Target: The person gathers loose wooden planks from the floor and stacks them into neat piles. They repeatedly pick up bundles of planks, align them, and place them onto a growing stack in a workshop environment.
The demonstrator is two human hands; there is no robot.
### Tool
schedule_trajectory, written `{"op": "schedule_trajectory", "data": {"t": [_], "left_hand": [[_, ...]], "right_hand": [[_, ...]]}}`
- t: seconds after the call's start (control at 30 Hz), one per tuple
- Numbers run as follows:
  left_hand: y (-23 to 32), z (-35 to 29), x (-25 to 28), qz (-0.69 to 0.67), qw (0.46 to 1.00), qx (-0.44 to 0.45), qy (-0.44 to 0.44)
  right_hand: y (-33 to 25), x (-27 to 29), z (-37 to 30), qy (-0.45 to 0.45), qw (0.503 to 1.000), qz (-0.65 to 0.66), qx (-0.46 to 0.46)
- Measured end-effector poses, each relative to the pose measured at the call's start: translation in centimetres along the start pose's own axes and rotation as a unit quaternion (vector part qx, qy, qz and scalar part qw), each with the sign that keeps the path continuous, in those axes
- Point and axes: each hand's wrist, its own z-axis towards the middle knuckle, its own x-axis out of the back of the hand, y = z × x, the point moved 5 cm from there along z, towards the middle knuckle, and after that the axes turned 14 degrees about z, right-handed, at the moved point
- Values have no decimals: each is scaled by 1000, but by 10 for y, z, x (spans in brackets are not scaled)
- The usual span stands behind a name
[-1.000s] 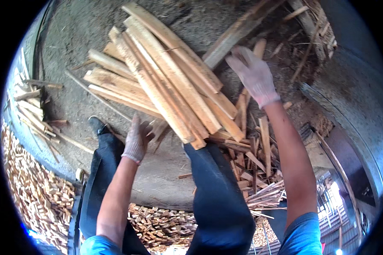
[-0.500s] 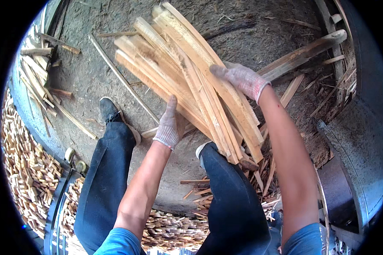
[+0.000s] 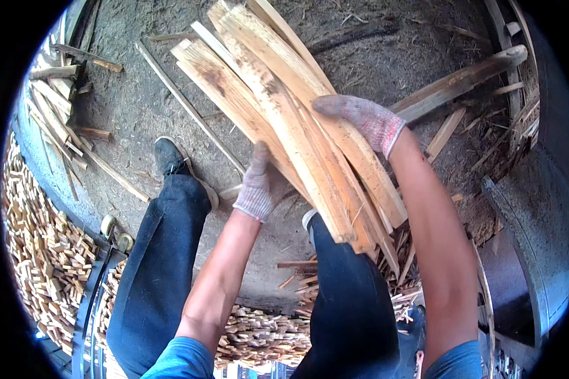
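Note:
A loose bundle of long, pale wood slats (image 3: 278, 120) is held between my two gloved hands, slanting from the upper left down toward my right knee. My left hand (image 3: 259, 183) grips its left side from below, thumb on top and the other fingers hidden under the wood. On the right edge, my right hand (image 3: 363, 120) wraps over the outermost slat, its fingertips partly out of sight. Several slats overlap and fan out at the far end. The near ends lie over or just above my right thigh; I cannot tell if they touch it.
A long thin stick (image 3: 186, 104) lies on the dirt floor (image 3: 234, 271). At the left is a pile of split sticks (image 3: 54, 101), with a heap of short wood pieces (image 3: 44, 259) below it. To the right are a thick beam (image 3: 461, 82) and a curved metal sheet (image 3: 531, 234).
The slats have drawn closer together, and the blurred ones on the left now lie still against the others. Both hands and the bundle sit slightly farther right in view.

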Motion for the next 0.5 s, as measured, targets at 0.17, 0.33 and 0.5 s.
{"op": "schedule_trajectory", "data": {"t": [0.17, 0.33, 0.5], "left_hand": [[24, -47, 15, -31, 999, -9, -4], [51, -91, 26, -18, 999, -23, 16], [102, -145, 23, -47, 997, -60, 32]], "right_hand": [[-15, -64, -20, 45, 983, 138, -110], [-36, -106, -26, -2, 988, 135, -74], [-94, -169, -53, 6, 991, 123, -57]]}}
